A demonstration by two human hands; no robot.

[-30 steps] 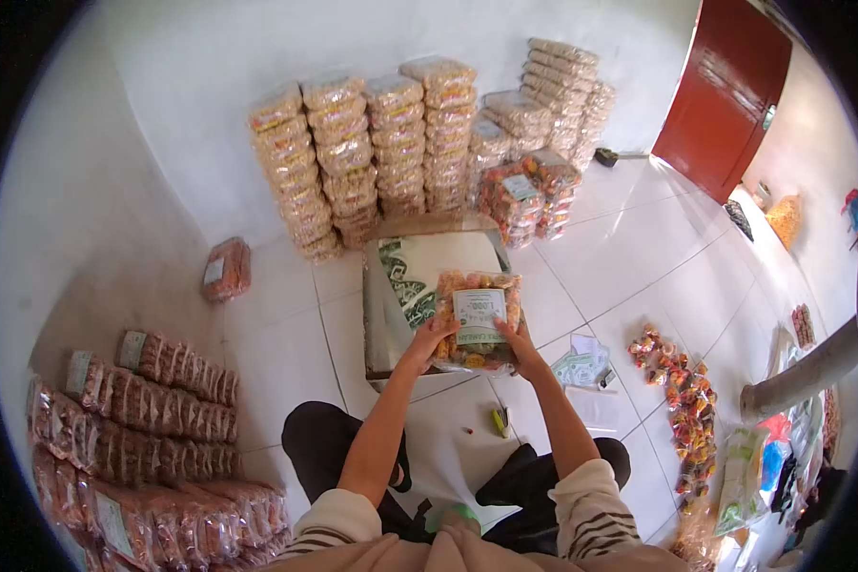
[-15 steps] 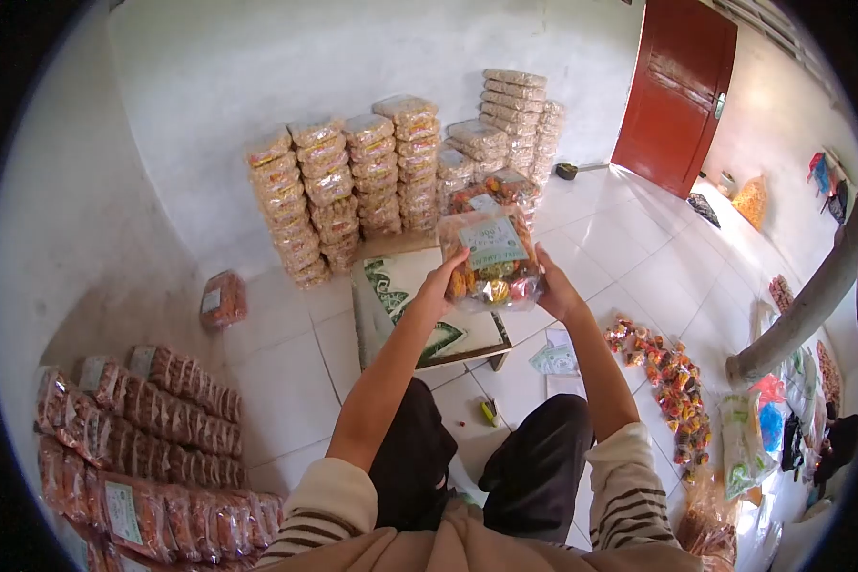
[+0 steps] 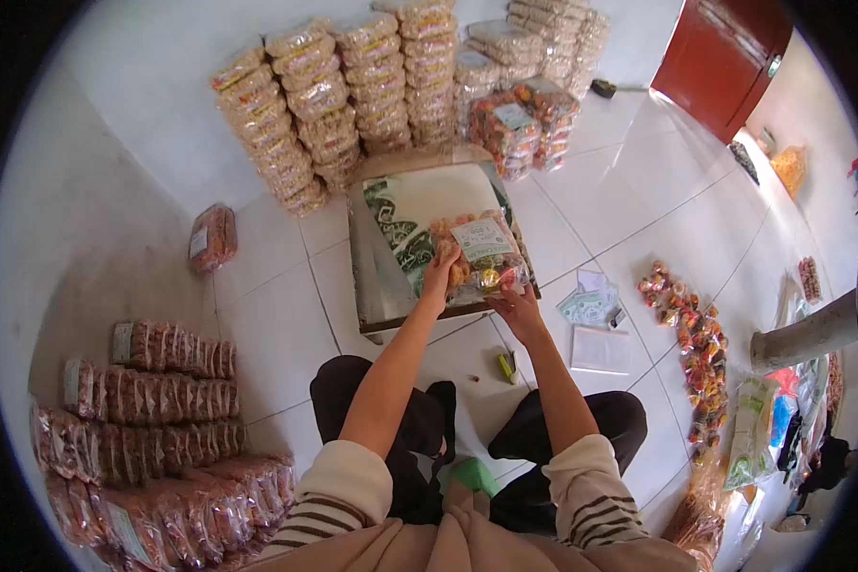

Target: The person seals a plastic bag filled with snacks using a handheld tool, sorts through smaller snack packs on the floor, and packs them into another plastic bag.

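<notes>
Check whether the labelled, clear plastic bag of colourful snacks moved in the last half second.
Yes: the bag moved toward the near edge of the low, rectangular, green-patterned table.

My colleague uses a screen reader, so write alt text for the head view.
A person's left hand holds, and right hand touches, a labelled bag of colourful pieces over a low table. Beyond it, stacked packs stand by a white wall; reddish-brown packs lie lower left, and colourful packets lie on the floor at right.
</notes>
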